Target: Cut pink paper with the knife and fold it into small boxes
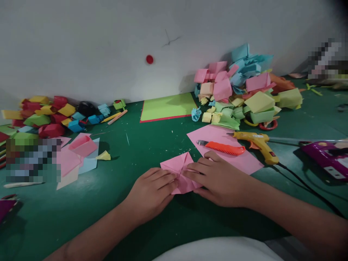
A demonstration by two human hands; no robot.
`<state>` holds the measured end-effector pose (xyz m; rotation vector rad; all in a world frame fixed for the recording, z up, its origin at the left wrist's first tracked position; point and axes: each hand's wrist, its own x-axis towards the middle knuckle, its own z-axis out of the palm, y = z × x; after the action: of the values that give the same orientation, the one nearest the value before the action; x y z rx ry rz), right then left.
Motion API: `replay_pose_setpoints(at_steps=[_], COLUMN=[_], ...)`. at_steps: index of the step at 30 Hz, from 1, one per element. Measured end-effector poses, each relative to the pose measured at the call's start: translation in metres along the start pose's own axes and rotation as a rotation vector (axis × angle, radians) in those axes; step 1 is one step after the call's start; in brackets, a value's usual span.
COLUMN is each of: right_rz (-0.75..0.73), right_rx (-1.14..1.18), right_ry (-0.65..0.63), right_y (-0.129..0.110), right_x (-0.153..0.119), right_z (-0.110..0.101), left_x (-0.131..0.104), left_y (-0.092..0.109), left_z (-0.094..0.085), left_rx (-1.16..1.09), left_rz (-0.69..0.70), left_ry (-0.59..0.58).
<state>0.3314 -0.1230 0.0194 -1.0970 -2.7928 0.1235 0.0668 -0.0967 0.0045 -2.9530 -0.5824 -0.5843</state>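
A small folded pink paper (178,165) lies on the green table (122,156), creases meeting near its middle. My left hand (153,192) presses on its left part, fingers together and pointing right. My right hand (217,179) rests on its right part, index and middle fingers on the paper, with the thumb at the lower right edge. Just beyond my right hand, a larger pink sheet (244,165) lies flat, bearing an orange-red cutter (224,147).
A yellow glue gun (258,143) with a black cord and a purple power strip (323,159) are at right. Folded paper pieces pile up at back right (223,88) and left (51,116). A green sheet (170,107) lies by the wall.
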Motion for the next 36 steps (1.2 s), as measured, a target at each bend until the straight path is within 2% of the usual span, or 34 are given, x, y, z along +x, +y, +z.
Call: replay_pose_setpoints(at_steps=[5, 9, 16, 22, 29, 32, 36], right_rz=[-0.008, -0.012, 0.026, -0.034, 0.011, 0.100, 0.247], right_rx=[-0.030, -0.012, 0.114, 0.064, 0.025, 0.117, 0.227], right_ry=[0.012, 0.069, 0.211, 0.323, 0.276, 0.212, 0.188], right_y=[-0.004, -0.001, 0.007, 0.014, 0.017, 0.018, 0.018], right_x=[-0.002, -0.001, 0.001, 0.000, -0.001, 0.000, 0.002], right_z=[-0.001, 0.004, 0.009, 0.012, 0.015, 0.015, 0.014], left_x=[0.000, -0.001, 0.000, -0.003, -0.004, -0.004, -0.004], left_y=[-0.007, -0.011, -0.013, -0.015, -0.013, -0.014, -0.016], left_z=[0.003, 0.006, 0.005, 0.005, 0.005, 0.004, 0.005], left_rx=[-0.204, -0.319, -0.391, -0.352, -0.279, -0.287, -0.299], left_rz=[-0.083, -0.152, -0.246, -0.265, -0.217, -0.232, -0.257], left_ry=[0.009, 0.003, 0.023, -0.001, 0.037, 0.038, 0.057])
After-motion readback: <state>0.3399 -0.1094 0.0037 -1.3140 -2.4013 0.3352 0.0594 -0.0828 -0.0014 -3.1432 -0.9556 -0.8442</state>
